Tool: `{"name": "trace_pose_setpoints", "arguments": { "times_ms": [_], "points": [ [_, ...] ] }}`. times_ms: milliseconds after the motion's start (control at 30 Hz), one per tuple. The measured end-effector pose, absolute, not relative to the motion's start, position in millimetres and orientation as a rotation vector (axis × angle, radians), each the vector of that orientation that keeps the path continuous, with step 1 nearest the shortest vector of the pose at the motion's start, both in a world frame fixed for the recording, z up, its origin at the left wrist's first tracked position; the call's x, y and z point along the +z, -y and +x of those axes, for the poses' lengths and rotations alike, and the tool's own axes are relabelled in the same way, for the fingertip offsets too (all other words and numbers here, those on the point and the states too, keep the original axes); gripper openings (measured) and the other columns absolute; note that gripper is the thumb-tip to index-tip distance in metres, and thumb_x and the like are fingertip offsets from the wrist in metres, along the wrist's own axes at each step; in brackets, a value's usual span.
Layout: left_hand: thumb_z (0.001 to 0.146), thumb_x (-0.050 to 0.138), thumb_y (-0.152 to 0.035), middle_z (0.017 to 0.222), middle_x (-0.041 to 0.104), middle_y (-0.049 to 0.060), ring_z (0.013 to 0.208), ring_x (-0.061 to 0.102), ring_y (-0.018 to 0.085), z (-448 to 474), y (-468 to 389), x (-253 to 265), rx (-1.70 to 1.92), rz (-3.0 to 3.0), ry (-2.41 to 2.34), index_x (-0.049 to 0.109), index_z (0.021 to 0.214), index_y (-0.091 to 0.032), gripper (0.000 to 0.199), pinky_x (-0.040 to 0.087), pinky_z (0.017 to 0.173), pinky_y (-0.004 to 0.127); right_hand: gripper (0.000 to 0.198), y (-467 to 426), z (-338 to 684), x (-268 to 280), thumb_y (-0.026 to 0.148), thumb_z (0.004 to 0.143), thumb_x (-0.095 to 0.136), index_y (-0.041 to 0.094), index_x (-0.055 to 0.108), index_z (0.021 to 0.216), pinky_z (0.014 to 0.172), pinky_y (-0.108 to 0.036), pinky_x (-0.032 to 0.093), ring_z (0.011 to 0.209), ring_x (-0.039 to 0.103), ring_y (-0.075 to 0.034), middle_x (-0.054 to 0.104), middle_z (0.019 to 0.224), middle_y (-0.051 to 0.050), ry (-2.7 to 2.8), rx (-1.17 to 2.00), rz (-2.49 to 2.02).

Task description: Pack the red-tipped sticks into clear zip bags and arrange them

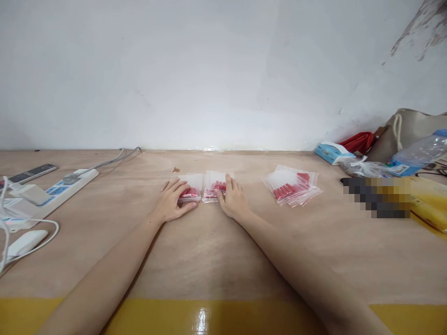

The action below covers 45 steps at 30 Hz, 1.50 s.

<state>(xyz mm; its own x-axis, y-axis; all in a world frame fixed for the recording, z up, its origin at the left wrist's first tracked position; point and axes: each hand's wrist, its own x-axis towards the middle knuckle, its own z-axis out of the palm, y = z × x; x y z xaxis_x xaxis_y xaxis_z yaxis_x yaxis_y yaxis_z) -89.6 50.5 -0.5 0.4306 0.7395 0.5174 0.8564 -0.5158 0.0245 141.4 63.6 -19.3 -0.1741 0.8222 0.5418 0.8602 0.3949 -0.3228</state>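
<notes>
Two clear zip bags with small red pieces inside lie side by side on the wooden-coloured table [209,251], a narrow gap between them. My left hand [172,201] rests over the outer edge of the left zip bag [194,182], fingers stretched forward and thumb apart along its near edge. Across the right zip bag [211,181] lies my right hand [234,197], fingers extended and thumb out to the left. Both palms partly cover the bags. Farther right is a fanned pile of similar zip bags [291,188], with red pieces showing through; neither hand touches it.
At left lie a white power strip [82,181] with chargers and cables, and a dark phone-like device [33,173]. The right side holds a blue tissue pack [333,152], a plastic bottle [419,151] and a yellow package [428,200]. A wall [209,74] rises behind.
</notes>
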Motion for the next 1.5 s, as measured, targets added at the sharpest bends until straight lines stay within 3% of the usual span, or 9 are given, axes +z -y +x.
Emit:
{"name": "trace_pose_setpoints", "arguments": {
  "times_ms": [233, 400, 567, 700, 833, 1100, 1200, 1300, 1500],
  "points": [
    [0.078, 0.054, -0.042, 0.114, 0.056, 0.009, 0.118, 0.041, 0.028, -52.2, -37.8, 1.3, -0.872, -2.218, 1.186, 0.052, 0.109, -0.017, 0.040, 0.020, 0.106, 0.048, 0.029, -57.5, 253.1, -13.7, 0.024, 0.082, 0.041, 0.018, 0.058, 0.105, 0.104, -0.049, 0.004, 0.106, 0.048, -0.021, 0.057, 0.110, -0.009, 1.929, -0.496, -1.490],
    [0.082, 0.048, -0.040, 0.125, 0.048, 0.010, 0.123, 0.034, 0.027, -0.4, -39.2, 4.7, -0.676, -2.349, 1.105, 0.045, 0.123, -0.018, 0.046, 0.018, 0.106, 0.048, 0.032, -45.0, 308.5, -19.6, 0.037, 0.084, 0.041, 0.018, 0.063, 0.097, 0.103, -0.054, 0.004, 0.110, 0.047, -0.025, 0.059, 0.108, -0.010, 2.005, -0.703, -1.629],
    [0.085, 0.046, -0.041, 0.122, 0.049, 0.009, 0.118, 0.039, 0.028, 31.9, -52.1, 8.0, -0.448, -2.464, 1.076, 0.048, 0.120, -0.022, 0.040, 0.025, 0.100, 0.047, 0.031, -40.8, 294.7, -23.1, 0.034, 0.086, 0.038, 0.021, 0.062, 0.101, 0.104, -0.052, 0.003, 0.111, 0.046, -0.023, 0.061, 0.102, -0.007, 2.158, -0.598, -1.595],
    [0.086, 0.044, -0.040, 0.117, 0.051, 0.008, 0.109, 0.043, 0.028, 26.0, -54.7, 7.9, -0.430, -2.504, 1.100, 0.052, 0.113, -0.024, 0.033, 0.035, 0.087, 0.044, 0.031, -41.4, 268.2, -22.2, 0.035, 0.086, 0.041, 0.022, 0.058, 0.107, 0.104, -0.052, 0.006, 0.106, 0.049, -0.022, 0.060, 0.100, -0.007, 2.190, -0.445, -1.537],
    [0.085, 0.044, -0.037, 0.117, 0.051, 0.009, 0.110, 0.042, 0.029, 1.4, -52.6, 6.6, -0.452, -2.503, 1.121, 0.053, 0.111, -0.025, 0.030, 0.035, 0.084, 0.045, 0.033, -42.5, 235.6, -20.0, 0.039, 0.085, 0.042, 0.022, 0.056, 0.109, 0.100, -0.046, 0.021, 0.100, 0.051, -0.021, 0.057, 0.103, -0.008, 2.255, -0.248, -1.431],
    [0.082, 0.049, -0.035, 0.120, 0.050, 0.010, 0.117, 0.038, 0.032, -27.4, -41.6, 5.9, -0.576, -2.420, 1.175, 0.055, 0.109, -0.023, 0.030, 0.023, 0.097, 0.055, 0.059, -42.2, 195.8, -16.6, 0.051, 0.076, 0.050, 0.018, 0.043, 0.124, 0.089, -0.037, 0.036, 0.109, 0.044, -0.025, 0.047, 0.118, -0.012, 2.211, -0.051, -1.317],
    [0.082, 0.051, -0.034, 0.117, 0.052, 0.011, 0.115, 0.042, 0.027, -15.0, -37.3, -2.1, -0.719, -2.534, 1.036, 0.054, 0.109, -0.018, 0.031, 0.030, 0.099, 0.045, 0.066, -42.0, 213.9, -14.1, 0.054, 0.069, 0.056, 0.017, 0.044, 0.123, 0.091, -0.039, 0.036, 0.109, 0.044, -0.026, 0.046, 0.120, -0.013, 2.174, -0.032, -1.328],
    [0.084, 0.050, -0.028, 0.110, 0.055, 0.009, 0.103, 0.052, 0.020, 4.7, -39.6, -13.1, -0.902, -2.656, 0.990, 0.053, 0.109, -0.017, 0.028, 0.043, 0.090, 0.033, 0.052, -44.6, 238.0, -14.1, 0.041, 0.069, 0.059, 0.020, 0.052, 0.117, 0.088, -0.039, 0.038, 0.101, 0.049, -0.024, 0.046, 0.121, -0.012, 2.171, -0.063, -1.320],
    [0.088, 0.043, -0.022, 0.093, 0.060, 0.007, 0.083, 0.059, 0.017, 27.7, -51.7, -17.5, -0.875, -2.714, 0.978, 0.059, 0.088, -0.017, 0.017, 0.050, 0.074, 0.030, 0.026, -54.2, 256.4, -25.3, 0.019, 0.072, 0.052, 0.020, 0.064, 0.095, 0.077, -0.034, 0.043, 0.084, 0.055, -0.018, 0.050, 0.112, -0.010, 2.104, -0.113, -1.282]
  ]
}}
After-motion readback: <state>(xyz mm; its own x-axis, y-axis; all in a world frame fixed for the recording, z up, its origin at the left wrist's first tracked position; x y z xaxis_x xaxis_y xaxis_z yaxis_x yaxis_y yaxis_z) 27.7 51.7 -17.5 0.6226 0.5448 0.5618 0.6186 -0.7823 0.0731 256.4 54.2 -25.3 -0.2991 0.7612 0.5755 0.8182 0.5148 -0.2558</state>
